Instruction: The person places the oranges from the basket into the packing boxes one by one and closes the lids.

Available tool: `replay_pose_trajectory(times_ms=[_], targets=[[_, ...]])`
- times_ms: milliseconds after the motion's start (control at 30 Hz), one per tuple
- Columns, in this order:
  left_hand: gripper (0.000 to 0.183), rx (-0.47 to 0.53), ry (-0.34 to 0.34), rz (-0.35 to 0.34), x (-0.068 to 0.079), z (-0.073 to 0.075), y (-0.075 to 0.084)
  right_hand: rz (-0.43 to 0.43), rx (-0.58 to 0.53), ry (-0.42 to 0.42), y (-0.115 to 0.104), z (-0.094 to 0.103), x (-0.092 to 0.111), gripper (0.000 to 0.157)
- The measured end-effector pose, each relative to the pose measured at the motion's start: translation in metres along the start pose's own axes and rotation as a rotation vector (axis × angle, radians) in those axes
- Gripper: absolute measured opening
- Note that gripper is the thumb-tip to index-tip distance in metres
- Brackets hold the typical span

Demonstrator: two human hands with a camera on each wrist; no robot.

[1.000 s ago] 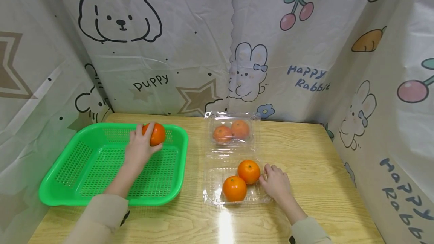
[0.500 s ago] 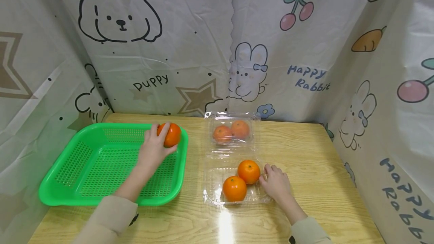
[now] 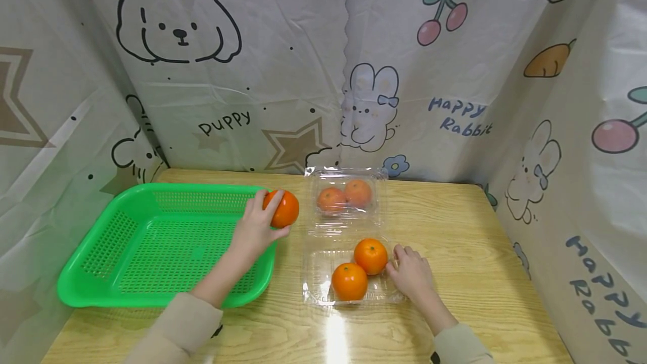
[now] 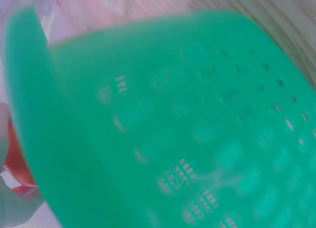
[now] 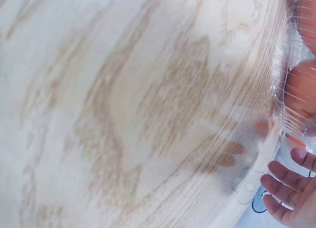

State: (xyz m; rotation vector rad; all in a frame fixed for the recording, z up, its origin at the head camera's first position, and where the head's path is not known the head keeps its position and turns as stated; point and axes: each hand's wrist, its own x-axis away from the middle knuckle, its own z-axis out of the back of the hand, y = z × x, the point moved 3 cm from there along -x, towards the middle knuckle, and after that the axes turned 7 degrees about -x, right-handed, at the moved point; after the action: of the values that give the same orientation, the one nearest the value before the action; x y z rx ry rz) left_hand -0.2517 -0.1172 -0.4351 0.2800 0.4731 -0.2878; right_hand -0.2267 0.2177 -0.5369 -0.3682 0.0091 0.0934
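Observation:
My left hand (image 3: pixel 256 223) grips an orange (image 3: pixel 284 209) over the right rim of the green basket (image 3: pixel 167 301). In the left wrist view, the basket wall (image 4: pixel 148 114) hides most of that hand and leaves a sliver of the orange (image 4: pixel 17 161). Two more oranges (image 3: pixel 350 282) sit together in the front half of a clear plastic clamshell box (image 3: pixel 319 291). My right hand (image 3: pixel 411 271) rests at the box's right edge, fingertips right by the rear orange (image 3: pixel 371 256). The right wrist view shows its fingers (image 5: pixel 284 191) loosely bent, holding nothing, beside the clear plastic.
Two oranges (image 3: pixel 359 193) show pinkish through clear plastic at the back of the wooden table (image 3: pixel 455 229). A printed curtain (image 3: pixel 283 72) encloses the table at the back and both sides. The basket takes up the table's left part.
My left hand has carried the orange rightward, from above the basket's inside to past its right rim. My right hand and the oranges in the box have stayed put.

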Motion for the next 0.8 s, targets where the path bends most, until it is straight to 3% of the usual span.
replay_pose_trajectory(times_ms=[300,800], targets=[[0.070,0.015,-0.007,-0.142,0.004,-0.015,0.026,-0.007,-0.004,-0.004,-0.001,0.001,0.000,0.022],[0.076,0.032,-0.139,-0.280,0.015,-0.035,0.059,0.002,-0.004,0.003,-0.001,0.002,0.000,0.021]])
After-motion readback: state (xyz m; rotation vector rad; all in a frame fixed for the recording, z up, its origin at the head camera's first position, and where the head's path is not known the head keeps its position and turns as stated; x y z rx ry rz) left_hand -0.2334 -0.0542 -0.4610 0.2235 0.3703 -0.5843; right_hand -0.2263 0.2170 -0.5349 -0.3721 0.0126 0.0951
